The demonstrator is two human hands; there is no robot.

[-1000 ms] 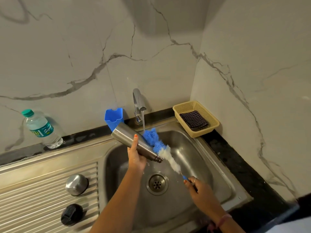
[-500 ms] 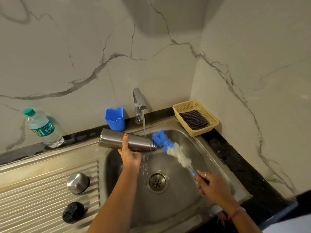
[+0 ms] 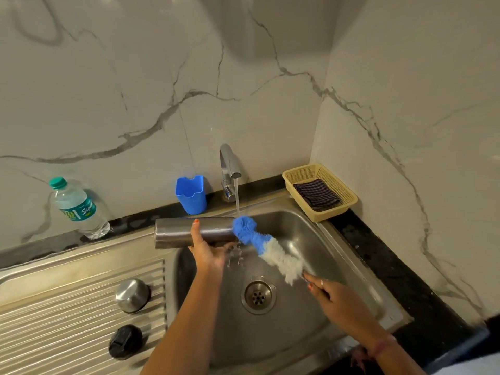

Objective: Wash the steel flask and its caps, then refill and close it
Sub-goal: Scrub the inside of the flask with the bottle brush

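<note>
My left hand (image 3: 208, 249) grips the steel flask (image 3: 176, 232) from below and holds it level over the sink's left rim, mouth pointing right. A bottle brush (image 3: 266, 246) with a blue tip and white bristles is held by its handle in my right hand (image 3: 331, 295). The blue tip sits at the flask's mouth, under the running tap (image 3: 230, 169). On the ribbed drainboard (image 3: 54, 320) lie the steel cap (image 3: 132, 295) and the black inner cap (image 3: 125, 341).
A plastic water bottle (image 3: 78, 209) with a green cap stands at the back left. A blue cup (image 3: 190, 194) is beside the tap. A yellow basket (image 3: 343, 196) with a dark cloth sits at the sink's (image 3: 311, 239) back right corner.
The flask swung from tilted mouth-down to level and moved left and up. The brush came out from beside the flask and its blue tip now meets the mouth under the water.
</note>
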